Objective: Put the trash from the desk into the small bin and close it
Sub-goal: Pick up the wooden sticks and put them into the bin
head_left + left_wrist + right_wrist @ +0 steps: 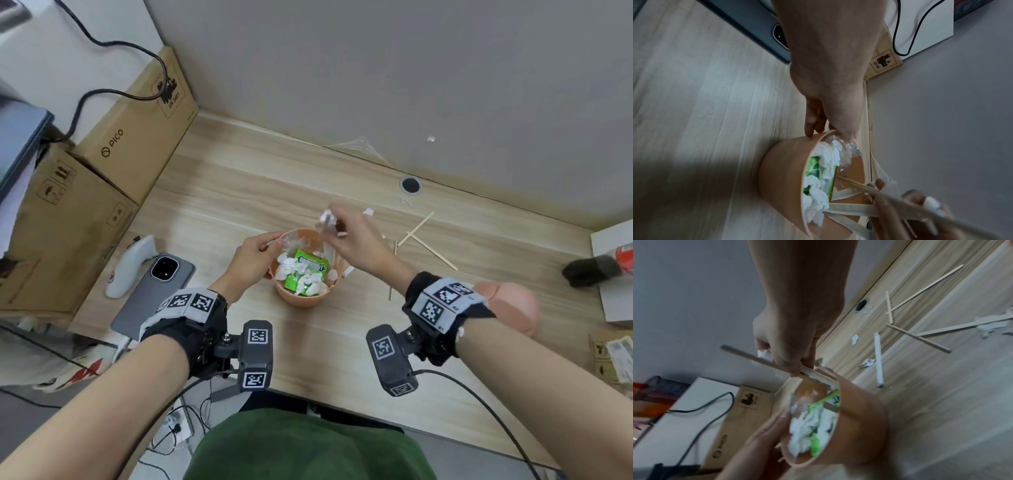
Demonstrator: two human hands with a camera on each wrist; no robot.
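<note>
bin: your left hand (pixel 253 258) grips the small bin (pixel 301 298) rim; tissues, green box inside.
right hand (pixel 356 246): clamped on a stick (pixel 760 361) over the bin.
left: sticks (pixel 433 251) on worktop (pixel 342 359) right of bin; lid (pixel 510 308) off.

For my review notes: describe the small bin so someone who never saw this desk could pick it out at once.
On the wooden desk, between the person's two hands, stands the small bin. It is a round, peach-coloured tub stuffed with white tissue and a green carton; nothing else on the desk is round, open-topped and filled.
</note>
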